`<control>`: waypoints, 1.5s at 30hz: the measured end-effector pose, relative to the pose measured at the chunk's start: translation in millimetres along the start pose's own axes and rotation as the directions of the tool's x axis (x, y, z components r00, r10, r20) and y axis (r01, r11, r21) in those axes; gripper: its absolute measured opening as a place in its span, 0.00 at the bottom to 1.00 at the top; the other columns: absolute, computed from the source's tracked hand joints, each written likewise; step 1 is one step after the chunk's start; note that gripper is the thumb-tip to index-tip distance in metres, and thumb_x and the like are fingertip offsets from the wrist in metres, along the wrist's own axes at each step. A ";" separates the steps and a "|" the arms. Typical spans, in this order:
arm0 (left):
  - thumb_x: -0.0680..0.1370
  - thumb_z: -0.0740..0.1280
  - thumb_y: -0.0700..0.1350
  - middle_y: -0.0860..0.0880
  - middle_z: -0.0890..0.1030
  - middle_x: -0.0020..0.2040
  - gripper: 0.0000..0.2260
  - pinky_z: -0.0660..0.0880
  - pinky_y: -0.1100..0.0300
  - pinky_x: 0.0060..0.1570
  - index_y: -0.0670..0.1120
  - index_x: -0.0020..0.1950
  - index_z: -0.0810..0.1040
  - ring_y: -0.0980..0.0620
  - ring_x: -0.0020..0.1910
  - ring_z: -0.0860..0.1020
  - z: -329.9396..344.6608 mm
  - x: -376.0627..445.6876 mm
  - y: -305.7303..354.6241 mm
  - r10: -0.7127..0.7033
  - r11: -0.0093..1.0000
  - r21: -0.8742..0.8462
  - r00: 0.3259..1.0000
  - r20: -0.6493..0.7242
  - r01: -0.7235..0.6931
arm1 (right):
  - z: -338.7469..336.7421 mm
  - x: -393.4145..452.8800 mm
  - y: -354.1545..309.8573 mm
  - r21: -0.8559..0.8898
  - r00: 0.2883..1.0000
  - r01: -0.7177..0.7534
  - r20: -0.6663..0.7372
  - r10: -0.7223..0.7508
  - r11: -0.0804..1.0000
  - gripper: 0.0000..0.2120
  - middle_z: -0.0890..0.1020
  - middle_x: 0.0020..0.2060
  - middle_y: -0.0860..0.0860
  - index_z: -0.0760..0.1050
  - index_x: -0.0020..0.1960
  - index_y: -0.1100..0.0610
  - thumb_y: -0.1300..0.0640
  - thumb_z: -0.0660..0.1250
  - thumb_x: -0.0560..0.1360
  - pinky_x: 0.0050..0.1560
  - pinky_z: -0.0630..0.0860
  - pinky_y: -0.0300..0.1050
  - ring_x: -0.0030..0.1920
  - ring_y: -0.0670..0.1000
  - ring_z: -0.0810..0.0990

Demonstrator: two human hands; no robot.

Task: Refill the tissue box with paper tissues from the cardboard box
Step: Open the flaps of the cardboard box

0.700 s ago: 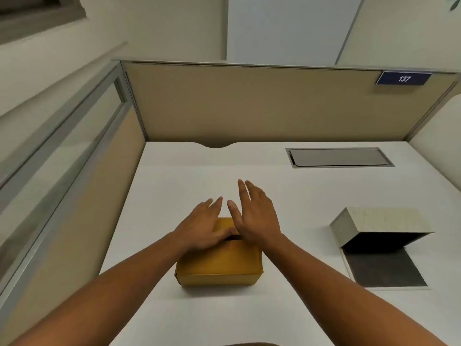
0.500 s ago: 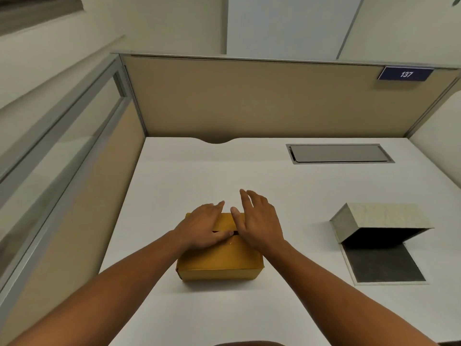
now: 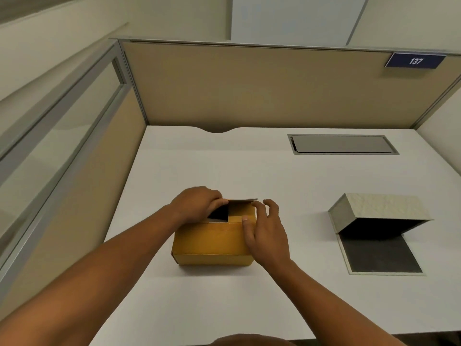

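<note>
Along the left edge of the white desk [image 3: 249,171], a glass-and-metal partition [image 3: 62,136] closes off that side, and a tan panel [image 3: 249,88] walls the far edge. Near the front, left of centre, the yellow cardboard box [image 3: 212,243] is set, with bare desk open all round it. Its far flap [image 3: 243,203] is gripped and lifted by the curled fingers of the left hand [image 3: 197,204], showing a dark opening. The right hand [image 3: 267,233] is laid on the box's right top edge, fingers spread and loosely bent. Well apart to the right, the grey tissue box [image 3: 379,216] lies open, lid propped up. A blue plate [image 3: 414,61] on the panel is marked "137".
</note>
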State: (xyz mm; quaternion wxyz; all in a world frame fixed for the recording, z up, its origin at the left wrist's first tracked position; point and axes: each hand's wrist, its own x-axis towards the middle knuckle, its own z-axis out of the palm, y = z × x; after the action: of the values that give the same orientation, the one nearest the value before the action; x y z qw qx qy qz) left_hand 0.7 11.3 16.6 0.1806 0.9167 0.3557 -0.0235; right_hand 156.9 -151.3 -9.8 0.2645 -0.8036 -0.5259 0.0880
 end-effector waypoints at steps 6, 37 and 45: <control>0.79 0.68 0.45 0.44 0.81 0.53 0.09 0.75 0.54 0.48 0.45 0.58 0.80 0.46 0.49 0.77 -4.9 5.9 7.1 0.004 0.976 0.190 0.871 -0.491 0.103 | 3.2 -7.2 11.0 0.126 0.987 -0.051 0.158 0.031 0.991 0.26 0.75 0.67 0.51 0.64 0.72 0.51 0.39 0.51 0.81 0.61 0.75 0.57 0.60 0.54 0.77; 0.76 0.62 0.63 0.42 0.72 0.68 0.34 0.73 0.52 0.46 0.43 0.74 0.60 0.41 0.61 0.74 6.5 -25.1 -3.4 -0.675 0.676 -0.304 0.730 0.110 0.671 | -29.0 -17.3 20.8 0.203 0.866 0.389 0.252 -0.432 0.899 0.11 0.78 0.44 0.43 0.78 0.48 0.48 0.42 0.63 0.78 0.44 0.72 0.37 0.46 0.44 0.74; 0.84 0.53 0.50 0.41 0.76 0.58 0.18 0.77 0.51 0.49 0.40 0.66 0.70 0.44 0.54 0.76 -13.1 -46.0 -11.8 -0.677 0.503 -0.633 0.724 0.135 0.588 | -16.8 -14.0 10.2 -0.058 0.932 0.127 0.348 -0.099 0.990 0.23 0.79 0.50 0.49 0.75 0.56 0.50 0.33 0.58 0.75 0.43 0.78 0.45 0.45 0.49 0.79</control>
State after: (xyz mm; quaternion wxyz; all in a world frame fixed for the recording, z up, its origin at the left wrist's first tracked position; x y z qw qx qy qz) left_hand -42.5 -5.7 33.0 0.4347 0.6027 0.6625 0.0941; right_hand 166.0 -172.5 -2.8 0.1409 -0.7541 -0.6125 0.1906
